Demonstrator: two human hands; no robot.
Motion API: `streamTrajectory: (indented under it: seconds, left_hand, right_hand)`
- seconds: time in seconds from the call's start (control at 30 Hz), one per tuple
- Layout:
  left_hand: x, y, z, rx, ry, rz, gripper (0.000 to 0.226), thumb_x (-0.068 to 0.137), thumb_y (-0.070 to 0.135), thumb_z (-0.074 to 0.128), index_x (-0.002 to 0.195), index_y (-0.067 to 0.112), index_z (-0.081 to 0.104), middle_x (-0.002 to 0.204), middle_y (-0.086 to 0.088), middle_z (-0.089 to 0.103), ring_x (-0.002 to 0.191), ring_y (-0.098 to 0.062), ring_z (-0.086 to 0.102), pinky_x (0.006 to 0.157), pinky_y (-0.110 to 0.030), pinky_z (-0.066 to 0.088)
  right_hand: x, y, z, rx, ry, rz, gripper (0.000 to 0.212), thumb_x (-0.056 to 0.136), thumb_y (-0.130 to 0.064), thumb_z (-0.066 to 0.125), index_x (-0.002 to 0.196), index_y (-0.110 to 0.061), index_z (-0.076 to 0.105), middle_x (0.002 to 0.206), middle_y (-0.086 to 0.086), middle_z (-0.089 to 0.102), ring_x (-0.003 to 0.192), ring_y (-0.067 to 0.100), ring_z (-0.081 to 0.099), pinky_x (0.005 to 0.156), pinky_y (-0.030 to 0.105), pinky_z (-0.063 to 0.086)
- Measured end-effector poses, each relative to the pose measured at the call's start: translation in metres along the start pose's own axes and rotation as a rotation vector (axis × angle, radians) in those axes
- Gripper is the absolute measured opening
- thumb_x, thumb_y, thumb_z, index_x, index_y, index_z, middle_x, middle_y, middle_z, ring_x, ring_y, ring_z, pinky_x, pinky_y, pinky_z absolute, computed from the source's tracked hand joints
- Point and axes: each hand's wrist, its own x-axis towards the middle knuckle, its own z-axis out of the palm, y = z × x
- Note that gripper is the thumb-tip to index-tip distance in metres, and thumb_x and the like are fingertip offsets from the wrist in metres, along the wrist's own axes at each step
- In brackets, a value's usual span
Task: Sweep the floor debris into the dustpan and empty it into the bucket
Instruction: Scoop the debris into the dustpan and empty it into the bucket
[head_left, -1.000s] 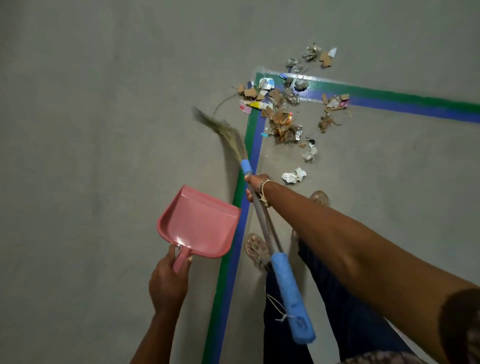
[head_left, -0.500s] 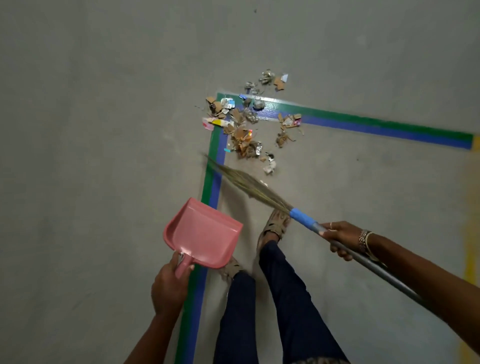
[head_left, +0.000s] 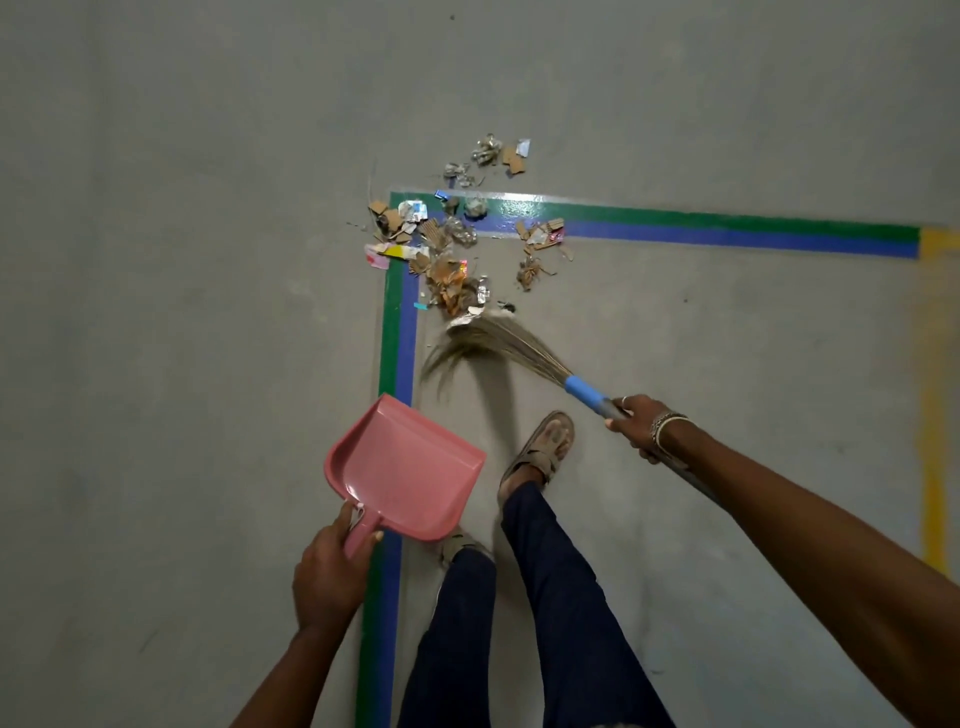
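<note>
Scraps of cardboard, foil and paper form a debris pile spread over the corner of the floor tape. My right hand grips the grey handle of a grass broom just behind its blue collar; the blurred bristles press on the floor at the near edge of the pile. My left hand holds a pink dustpan by its handle, lifted above the floor, its tray holding nothing and its mouth pointing toward the debris. The bucket is out of view.
Green and blue floor tape runs away from me, then turns right at the corner. A yellow tape strip lies far right. My sandalled feet and dark trousers stand between dustpan and broom on grey concrete.
The broom head swung from the left of the tape to my right, then forward against the pile's near edge, taking in the stray crumpled paper. The dustpan stayed about where it was.
</note>
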Motion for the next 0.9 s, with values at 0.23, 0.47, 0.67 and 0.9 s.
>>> streamTrajectory:
  seconds: [0.23, 0.47, 0.67, 0.9]
  left_hand:
    - [0.023, 0.037, -0.014, -0.068, 0.055, -0.072, 0.045, 0.088, 0.047, 0.068, 0.127, 0.025, 0.064, 0.093, -0.003, 0.071, 0.086, -0.031, 0.067, 0.075, -0.041, 0.056]
    - [0.051, 0.098, -0.046, -0.082, 0.088, -0.025, 0.042, 0.089, 0.044, 0.07, 0.12, 0.015, 0.068, 0.086, -0.008, 0.071, 0.083, -0.035, 0.066, 0.07, -0.036, 0.048]
    - [0.078, 0.141, -0.051, -0.092, 0.106, 0.017, 0.051, 0.089, 0.047, 0.07, 0.131, 0.02, 0.064, 0.094, -0.01, 0.074, 0.088, -0.036, 0.067, 0.071, -0.037, 0.048]
    - [0.1, 0.175, -0.046, -0.166, 0.117, -0.029, 0.054, 0.087, 0.043, 0.073, 0.135, 0.02, 0.061, 0.085, -0.003, 0.07, 0.076, -0.023, 0.062, 0.068, -0.034, 0.047]
  right_hand:
    - [-0.012, -0.009, -0.036, 0.307, -0.079, -0.068, 0.045, 0.097, -0.028, 0.059, 0.14, -0.027, 0.05, 0.072, 0.016, 0.054, 0.045, 0.022, 0.048, 0.043, 0.026, 0.042]
    - [-0.03, 0.006, -0.095, 0.497, -0.079, -0.112, 0.043, 0.096, -0.029, 0.061, 0.136, -0.039, 0.051, 0.069, 0.015, 0.052, 0.044, 0.02, 0.045, 0.045, 0.024, 0.039]
    - [0.01, 0.012, -0.142, 0.484, 0.158, -0.02, 0.044, 0.097, -0.022, 0.059, 0.138, -0.031, 0.05, 0.065, 0.015, 0.049, 0.043, 0.021, 0.044, 0.041, 0.024, 0.041]
    - [0.076, -0.011, -0.143, 0.344, 0.22, 0.105, 0.027, 0.091, -0.01, 0.057, 0.118, -0.01, 0.062, 0.05, 0.014, 0.052, 0.038, 0.024, 0.05, 0.043, 0.031, 0.048]
